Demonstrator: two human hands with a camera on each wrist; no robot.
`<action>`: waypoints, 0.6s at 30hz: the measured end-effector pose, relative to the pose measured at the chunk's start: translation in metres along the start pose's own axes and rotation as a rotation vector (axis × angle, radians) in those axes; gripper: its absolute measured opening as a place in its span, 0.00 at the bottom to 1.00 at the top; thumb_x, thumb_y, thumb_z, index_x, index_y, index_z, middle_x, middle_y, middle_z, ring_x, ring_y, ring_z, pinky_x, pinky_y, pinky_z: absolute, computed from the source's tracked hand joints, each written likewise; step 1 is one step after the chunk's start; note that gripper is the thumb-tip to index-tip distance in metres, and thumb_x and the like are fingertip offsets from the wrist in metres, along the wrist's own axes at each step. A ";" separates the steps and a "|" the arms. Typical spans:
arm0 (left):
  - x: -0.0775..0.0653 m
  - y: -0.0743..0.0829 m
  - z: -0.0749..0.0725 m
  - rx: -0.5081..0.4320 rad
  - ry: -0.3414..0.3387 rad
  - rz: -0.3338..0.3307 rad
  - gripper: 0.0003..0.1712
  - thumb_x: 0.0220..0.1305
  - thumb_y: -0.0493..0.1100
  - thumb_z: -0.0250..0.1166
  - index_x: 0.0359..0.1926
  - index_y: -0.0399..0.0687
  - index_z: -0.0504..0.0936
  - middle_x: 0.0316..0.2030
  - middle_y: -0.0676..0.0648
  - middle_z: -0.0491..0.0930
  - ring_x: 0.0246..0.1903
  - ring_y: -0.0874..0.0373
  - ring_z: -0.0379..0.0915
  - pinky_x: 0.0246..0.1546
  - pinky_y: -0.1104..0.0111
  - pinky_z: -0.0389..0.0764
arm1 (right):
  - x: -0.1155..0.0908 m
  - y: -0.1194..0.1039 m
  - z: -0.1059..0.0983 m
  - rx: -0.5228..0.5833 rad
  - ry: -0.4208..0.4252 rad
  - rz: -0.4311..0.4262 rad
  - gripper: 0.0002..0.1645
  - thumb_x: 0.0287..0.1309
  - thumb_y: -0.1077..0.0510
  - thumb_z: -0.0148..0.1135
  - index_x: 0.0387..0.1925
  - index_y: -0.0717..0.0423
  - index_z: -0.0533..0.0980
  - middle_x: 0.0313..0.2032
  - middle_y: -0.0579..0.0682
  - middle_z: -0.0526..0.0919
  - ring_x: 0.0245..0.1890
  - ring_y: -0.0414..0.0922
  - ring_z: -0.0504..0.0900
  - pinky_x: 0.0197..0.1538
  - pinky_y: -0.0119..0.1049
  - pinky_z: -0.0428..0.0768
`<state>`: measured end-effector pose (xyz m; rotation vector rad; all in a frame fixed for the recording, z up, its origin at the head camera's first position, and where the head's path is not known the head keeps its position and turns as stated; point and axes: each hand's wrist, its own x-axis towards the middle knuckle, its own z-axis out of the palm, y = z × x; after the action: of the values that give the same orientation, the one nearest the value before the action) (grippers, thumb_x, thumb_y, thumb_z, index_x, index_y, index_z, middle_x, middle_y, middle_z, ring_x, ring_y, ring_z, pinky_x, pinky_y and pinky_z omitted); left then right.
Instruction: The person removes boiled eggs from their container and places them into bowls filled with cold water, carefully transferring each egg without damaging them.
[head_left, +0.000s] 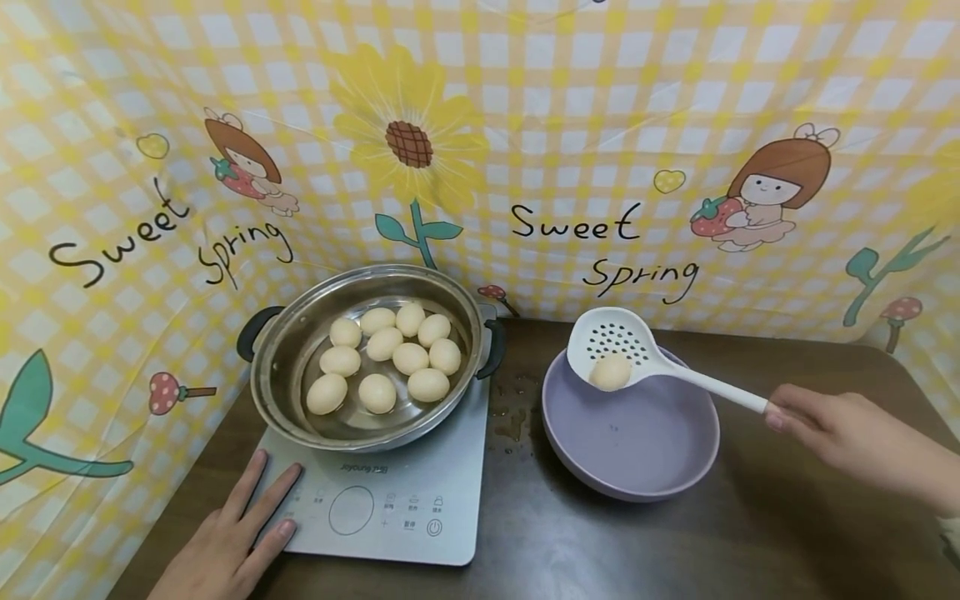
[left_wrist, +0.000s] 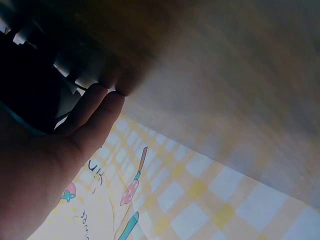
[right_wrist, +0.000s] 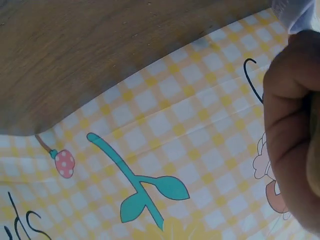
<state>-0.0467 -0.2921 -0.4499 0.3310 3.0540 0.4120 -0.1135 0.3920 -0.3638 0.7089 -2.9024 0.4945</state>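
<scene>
My right hand (head_left: 832,425) grips the handle end of a white slotted skimmer (head_left: 705,383). One egg (head_left: 611,372) lies in the skimmer's bowl, over the far left rim of a purple bowl (head_left: 630,450). In the right wrist view the curled fingers (right_wrist: 290,120) show at the right edge. With fingers spread, my left hand (head_left: 228,533) rests at the front left corner of a white induction cooker (head_left: 420,533). On the cooker stands a steel pot (head_left: 285,408) with several eggs (head_left: 377,392) in shallow water. The left wrist view shows that hand (left_wrist: 75,135) extended, dim and partly blurred.
Black side handles (head_left: 491,350) stick out from the pot, one toward the purple bowl. Water drops (head_left: 512,423) lie on the brown table (head_left: 525,533) between cooker and bowl. A yellow checked cloth (head_left: 570,100) hangs behind and to the left.
</scene>
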 end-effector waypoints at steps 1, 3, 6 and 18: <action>0.000 0.000 0.000 0.000 -0.002 -0.002 0.36 0.78 0.57 0.53 0.80 0.62 0.54 0.79 0.37 0.38 0.52 0.20 0.70 0.39 0.35 0.73 | -0.001 0.001 0.001 -0.014 0.029 -0.020 0.05 0.69 0.61 0.64 0.39 0.47 0.75 0.20 0.27 0.62 0.16 0.27 0.56 0.19 0.30 0.61; 0.000 0.001 -0.001 -0.002 -0.006 -0.005 0.36 0.78 0.57 0.53 0.80 0.62 0.54 0.79 0.37 0.38 0.52 0.20 0.69 0.40 0.34 0.73 | -0.002 0.000 0.001 -0.049 0.090 -0.061 0.08 0.67 0.62 0.65 0.40 0.47 0.74 0.21 0.27 0.64 0.16 0.26 0.56 0.19 0.30 0.61; 0.000 0.002 -0.002 -0.005 -0.009 -0.004 0.36 0.78 0.57 0.53 0.80 0.61 0.54 0.79 0.37 0.38 0.53 0.19 0.69 0.41 0.34 0.72 | -0.004 -0.002 -0.003 -0.095 0.188 -0.120 0.09 0.66 0.63 0.66 0.42 0.49 0.74 0.22 0.30 0.73 0.16 0.24 0.58 0.18 0.27 0.62; -0.001 0.003 -0.002 -0.006 -0.005 0.000 0.36 0.78 0.57 0.53 0.80 0.61 0.54 0.79 0.38 0.37 0.53 0.20 0.69 0.40 0.34 0.72 | -0.003 -0.007 -0.015 -0.188 0.398 -0.222 0.35 0.76 0.33 0.37 0.43 0.60 0.75 0.25 0.48 0.84 0.15 0.23 0.56 0.13 0.24 0.61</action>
<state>-0.0452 -0.2896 -0.4466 0.3315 3.0467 0.4201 -0.1065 0.3922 -0.3485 0.7877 -2.4262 0.2916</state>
